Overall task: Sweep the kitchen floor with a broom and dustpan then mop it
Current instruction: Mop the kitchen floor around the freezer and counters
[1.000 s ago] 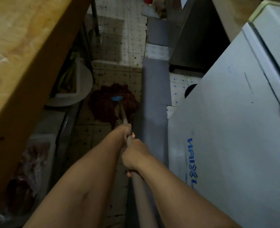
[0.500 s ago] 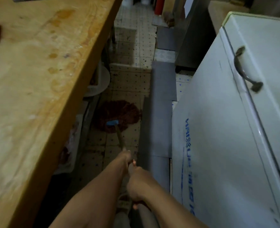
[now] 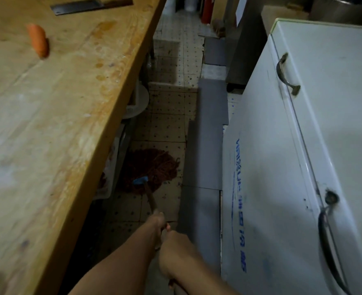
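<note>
A dark red string mop head with a blue socket lies spread on the wet tiled floor, partly under the wooden table's edge. Its brown wooden handle slants back toward me. My left hand grips the handle lower down, nearer the mop head. My right hand is closed around the handle just behind it. The handle's upper end is hidden under my right forearm.
A long wooden table with a carrot and a cleaver borders the aisle on the left. A white chest freezer stands on the right. Grey mats line the floor beside it. A white tub sits under the table.
The mop head has slid back toward me along the aisle, and my view has lifted, bringing the tabletop and freezer lid into sight. Both hands kept their grip.
</note>
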### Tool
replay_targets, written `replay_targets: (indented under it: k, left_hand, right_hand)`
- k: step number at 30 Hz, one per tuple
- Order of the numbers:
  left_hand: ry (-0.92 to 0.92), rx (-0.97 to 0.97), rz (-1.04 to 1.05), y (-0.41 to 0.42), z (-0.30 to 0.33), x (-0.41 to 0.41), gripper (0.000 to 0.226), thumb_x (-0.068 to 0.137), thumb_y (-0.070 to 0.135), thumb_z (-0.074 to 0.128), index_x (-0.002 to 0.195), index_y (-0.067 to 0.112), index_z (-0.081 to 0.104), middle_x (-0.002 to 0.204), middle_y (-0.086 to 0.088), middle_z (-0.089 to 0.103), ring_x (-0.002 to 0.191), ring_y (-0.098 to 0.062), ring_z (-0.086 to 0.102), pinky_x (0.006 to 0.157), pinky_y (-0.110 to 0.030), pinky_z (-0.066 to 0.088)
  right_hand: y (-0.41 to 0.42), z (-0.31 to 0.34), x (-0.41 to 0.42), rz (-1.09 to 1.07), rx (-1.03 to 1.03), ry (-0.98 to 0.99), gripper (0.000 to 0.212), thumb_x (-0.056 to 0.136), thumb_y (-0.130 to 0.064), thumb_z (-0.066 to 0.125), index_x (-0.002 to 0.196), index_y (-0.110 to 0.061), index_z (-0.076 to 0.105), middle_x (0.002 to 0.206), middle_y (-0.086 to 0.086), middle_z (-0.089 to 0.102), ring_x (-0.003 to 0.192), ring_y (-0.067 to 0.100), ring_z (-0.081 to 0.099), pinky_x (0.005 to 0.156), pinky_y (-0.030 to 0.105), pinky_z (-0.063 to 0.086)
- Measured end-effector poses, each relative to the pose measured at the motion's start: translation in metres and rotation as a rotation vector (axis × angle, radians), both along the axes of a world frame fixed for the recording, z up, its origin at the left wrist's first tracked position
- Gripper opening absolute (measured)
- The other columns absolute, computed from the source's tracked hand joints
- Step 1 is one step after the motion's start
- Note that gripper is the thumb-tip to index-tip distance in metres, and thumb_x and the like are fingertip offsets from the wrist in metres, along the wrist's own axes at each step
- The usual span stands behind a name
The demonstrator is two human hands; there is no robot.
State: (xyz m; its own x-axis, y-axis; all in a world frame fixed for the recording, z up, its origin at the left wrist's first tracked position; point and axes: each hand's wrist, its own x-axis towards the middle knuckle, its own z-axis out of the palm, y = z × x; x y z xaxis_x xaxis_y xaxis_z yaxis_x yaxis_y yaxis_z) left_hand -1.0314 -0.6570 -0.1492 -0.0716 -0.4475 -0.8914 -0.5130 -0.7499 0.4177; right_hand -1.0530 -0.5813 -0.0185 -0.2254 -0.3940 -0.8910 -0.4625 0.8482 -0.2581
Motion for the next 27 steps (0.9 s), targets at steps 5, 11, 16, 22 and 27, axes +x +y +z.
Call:
replay_targets:
  k: [5,11,16,22,27]
  left_hand:
    - [-0.054,-0.016,-0.067,-0.031,-0.006,-0.026,0.044,0.104,0.016,0.023,0.148,0.017,0.024,0.126,-0.016,0.047,0.077,-0.021,0.049,0.064,-0.029,0.046]
    - [0.044,0.024,-0.037,-0.104,-0.011,-0.064,0.044,0.100,0.013,0.031,0.135,-0.012,0.038,0.065,-0.005,0.040,0.053,-0.016,0.038,0.052,-0.024,0.042]
    - [0.067,0.025,-0.007,-0.174,-0.018,-0.109,0.043,0.103,0.019,0.031,0.133,-0.009,0.043,0.114,-0.026,0.058,0.106,-0.037,0.056,0.097,-0.041,0.042]
    - [0.098,0.047,0.018,-0.257,-0.034,-0.165,0.038,0.104,0.021,0.028,0.084,0.001,0.053,0.087,-0.011,0.055,0.074,-0.024,0.051,0.065,-0.029,0.050]
    - [0.089,-0.093,-0.027,-0.327,-0.053,-0.202,0.037,0.103,0.017,0.028,0.100,-0.007,0.055,0.102,-0.018,0.056,0.082,-0.025,0.048,0.083,-0.034,0.045]
  right_hand:
    - [-0.025,-0.006,-0.029,-0.116,-0.009,-0.024,0.044,0.090,-0.012,0.049,0.132,-0.022,0.047,0.127,0.007,0.054,0.108,0.030,0.060,0.091,0.042,0.053]
    - [-0.092,-0.028,-0.064,-0.142,-0.102,0.017,0.029,0.096,-0.024,0.042,0.123,-0.023,0.050,0.083,-0.003,0.048,0.063,0.012,0.047,0.045,0.020,0.034]
    - [-0.158,-0.043,-0.107,-0.155,-0.163,0.027,0.033,0.095,-0.016,0.041,0.127,-0.021,0.048,0.075,-0.004,0.043,0.057,0.012,0.048,0.040,0.017,0.036]
    - [-0.237,-0.058,-0.156,-0.241,-0.184,0.012,0.035,0.095,-0.010,0.041,0.128,-0.021,0.048,0.088,0.000,0.049,0.064,0.021,0.061,0.051,0.029,0.057]
    - [-0.308,-0.080,-0.192,-0.279,-0.219,-0.031,0.045,0.090,0.001,0.048,0.132,-0.016,0.047,0.096,0.008,0.052,0.080,0.029,0.064,0.037,0.021,0.047]
